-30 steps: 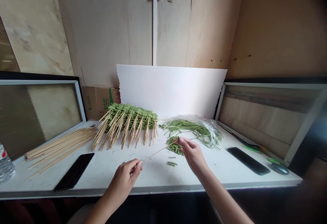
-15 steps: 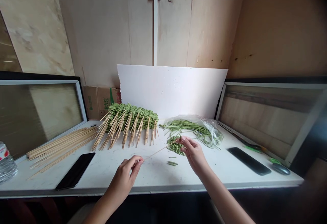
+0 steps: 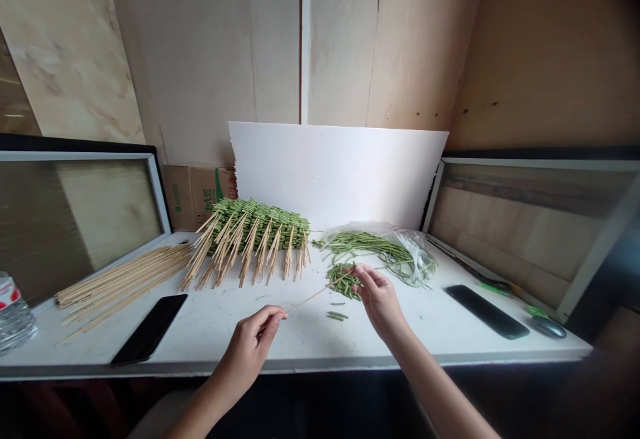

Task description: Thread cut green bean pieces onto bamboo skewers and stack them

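My left hand (image 3: 253,339) pinches one end of a thin bamboo skewer (image 3: 313,295), which slants up to the right. My right hand (image 3: 377,292) is closed with thumb and forefinger at the skewer's other end; whether a piece of bean is between those fingers I cannot make out. Just left of and behind the right hand lies a small heap of cut green bean pieces (image 3: 340,280), and a few loose pieces (image 3: 337,315) lie nearer me. A stack of skewered green beans (image 3: 265,222) stands at the back, its skewer ends pointing toward me.
Bare bamboo skewers (image 3: 125,279) lie at the left beside a black phone (image 3: 150,329) and a water bottle (image 3: 15,315). Long beans (image 3: 370,247) spill from a plastic bag (image 3: 413,255). At right lie a dark flat device (image 3: 487,311) and a mouse (image 3: 549,327). A white board (image 3: 340,175) stands behind.
My left hand has shifted slightly right along the skewer, toward my right hand, which stays nearly in place. The whole view has tilted down or moved a little.
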`<state>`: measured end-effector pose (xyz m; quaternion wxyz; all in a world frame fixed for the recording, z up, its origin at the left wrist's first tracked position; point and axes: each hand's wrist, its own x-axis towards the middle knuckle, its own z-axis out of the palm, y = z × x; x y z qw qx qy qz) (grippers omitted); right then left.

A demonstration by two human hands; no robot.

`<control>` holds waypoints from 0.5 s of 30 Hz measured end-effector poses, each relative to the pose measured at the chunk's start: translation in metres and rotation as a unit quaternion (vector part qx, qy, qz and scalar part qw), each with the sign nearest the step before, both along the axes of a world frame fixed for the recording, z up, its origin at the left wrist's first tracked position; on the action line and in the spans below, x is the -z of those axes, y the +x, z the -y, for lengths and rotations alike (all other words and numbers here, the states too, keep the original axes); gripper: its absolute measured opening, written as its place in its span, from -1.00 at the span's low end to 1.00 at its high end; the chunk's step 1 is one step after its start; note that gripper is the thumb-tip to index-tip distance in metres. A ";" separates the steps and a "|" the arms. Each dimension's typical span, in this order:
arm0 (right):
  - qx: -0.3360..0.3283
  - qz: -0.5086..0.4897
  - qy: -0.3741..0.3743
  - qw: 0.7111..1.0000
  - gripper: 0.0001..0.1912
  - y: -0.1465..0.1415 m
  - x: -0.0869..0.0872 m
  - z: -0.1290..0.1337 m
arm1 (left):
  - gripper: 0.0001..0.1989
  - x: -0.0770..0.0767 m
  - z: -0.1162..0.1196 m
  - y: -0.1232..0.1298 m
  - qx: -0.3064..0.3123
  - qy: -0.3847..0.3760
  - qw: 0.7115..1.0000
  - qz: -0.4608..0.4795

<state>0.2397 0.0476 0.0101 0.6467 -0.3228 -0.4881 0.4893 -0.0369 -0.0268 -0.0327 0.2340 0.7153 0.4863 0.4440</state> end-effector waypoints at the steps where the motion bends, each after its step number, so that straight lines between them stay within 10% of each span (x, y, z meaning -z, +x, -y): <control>1: -0.004 0.003 0.001 1.000 -0.66 0.001 0.000 0.000 | -0.58 0.000 0.000 0.000 0.004 -0.009 1.000 0.002; 15: 0.008 0.001 0.004 1.000 -0.71 0.008 0.005 -0.005 | -0.75 0.002 0.000 -0.003 0.002 0.080 0.997 -0.004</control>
